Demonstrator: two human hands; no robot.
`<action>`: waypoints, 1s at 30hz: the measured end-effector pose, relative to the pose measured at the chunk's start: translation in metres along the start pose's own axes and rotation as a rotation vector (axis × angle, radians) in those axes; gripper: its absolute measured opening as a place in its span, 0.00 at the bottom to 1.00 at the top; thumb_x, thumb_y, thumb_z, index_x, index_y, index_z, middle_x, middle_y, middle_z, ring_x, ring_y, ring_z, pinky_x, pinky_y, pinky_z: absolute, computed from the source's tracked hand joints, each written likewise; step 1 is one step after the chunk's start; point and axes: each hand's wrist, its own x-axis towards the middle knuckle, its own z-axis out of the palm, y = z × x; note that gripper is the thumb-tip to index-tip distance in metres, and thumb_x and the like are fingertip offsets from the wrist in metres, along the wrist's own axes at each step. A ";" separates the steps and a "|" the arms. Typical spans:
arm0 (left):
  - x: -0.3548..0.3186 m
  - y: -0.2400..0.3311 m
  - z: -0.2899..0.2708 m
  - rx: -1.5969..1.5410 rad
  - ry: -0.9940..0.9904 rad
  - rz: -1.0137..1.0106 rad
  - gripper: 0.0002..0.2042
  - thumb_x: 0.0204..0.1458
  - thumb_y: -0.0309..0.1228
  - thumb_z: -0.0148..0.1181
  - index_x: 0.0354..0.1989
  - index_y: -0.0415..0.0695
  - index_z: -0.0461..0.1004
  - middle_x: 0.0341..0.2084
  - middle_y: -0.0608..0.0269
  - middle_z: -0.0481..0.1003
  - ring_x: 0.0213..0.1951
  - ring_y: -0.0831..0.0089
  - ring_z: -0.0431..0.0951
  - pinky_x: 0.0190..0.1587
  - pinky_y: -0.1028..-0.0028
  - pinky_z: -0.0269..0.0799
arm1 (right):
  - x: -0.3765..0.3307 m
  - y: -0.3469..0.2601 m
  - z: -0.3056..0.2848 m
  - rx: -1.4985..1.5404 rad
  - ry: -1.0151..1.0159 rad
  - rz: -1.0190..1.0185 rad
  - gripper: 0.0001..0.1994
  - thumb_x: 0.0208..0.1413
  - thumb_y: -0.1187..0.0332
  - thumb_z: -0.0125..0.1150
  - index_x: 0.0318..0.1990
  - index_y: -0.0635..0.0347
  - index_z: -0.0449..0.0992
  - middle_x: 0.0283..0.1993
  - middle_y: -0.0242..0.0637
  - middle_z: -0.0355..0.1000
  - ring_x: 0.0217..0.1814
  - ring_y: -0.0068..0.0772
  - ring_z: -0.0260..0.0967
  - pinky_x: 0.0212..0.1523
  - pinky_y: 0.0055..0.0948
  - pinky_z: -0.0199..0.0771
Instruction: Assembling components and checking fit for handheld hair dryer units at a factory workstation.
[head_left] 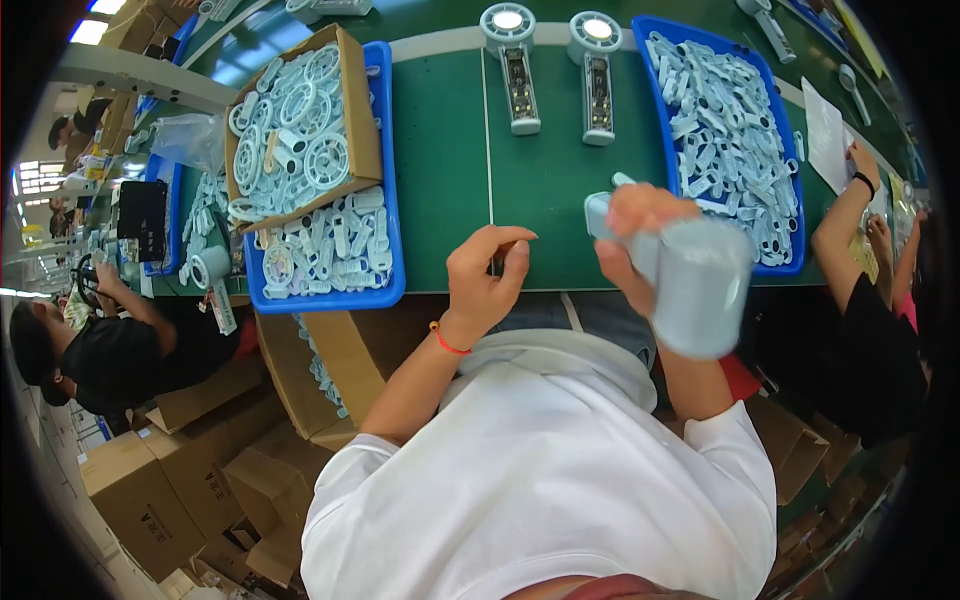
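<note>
One pale-blue plastic device (705,290), blurred, is gripped in the right hand (638,225), its broad rounded end toward that hand's lower right. Left of it, the left hand (488,268) is half curled, thumb and forefinger close together; I cannot tell whether they pinch anything. Beyond both hands, two handled units (518,85) (597,90) lie on the green worktop (440,150), circuitry exposed. Right of the right hand sits a blue tray (797,215) of small parts; left of the left hand, another tray (330,302) carries a cardboard box (365,120).
</note>
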 end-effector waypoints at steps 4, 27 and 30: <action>-0.007 0.040 0.005 0.196 -0.282 0.785 0.07 0.35 0.22 0.57 0.26 0.44 0.74 0.17 0.64 0.68 0.21 0.71 0.68 0.23 0.74 0.62 | -0.016 0.037 0.021 0.127 -0.078 0.147 0.20 0.41 0.70 0.62 0.45 0.60 0.68 0.37 0.41 0.68 0.39 0.43 0.67 0.43 0.40 0.66; 0.035 0.022 0.017 0.904 -0.329 0.523 0.23 0.30 0.37 0.69 0.37 0.41 0.72 0.33 0.64 0.69 0.38 0.64 0.68 0.42 0.62 0.63 | -0.028 0.016 -0.018 -0.524 -0.379 -0.055 0.28 0.37 0.73 0.64 0.51 0.64 0.66 0.48 0.42 0.66 0.51 0.44 0.62 0.51 0.38 0.61; 0.033 0.025 0.017 0.929 -0.341 0.559 0.22 0.31 0.37 0.68 0.36 0.41 0.72 0.33 0.63 0.70 0.37 0.65 0.68 0.40 0.63 0.63 | -0.033 0.018 -0.017 -0.571 -0.379 -0.055 0.28 0.37 0.74 0.64 0.51 0.64 0.66 0.49 0.41 0.66 0.51 0.43 0.62 0.51 0.37 0.60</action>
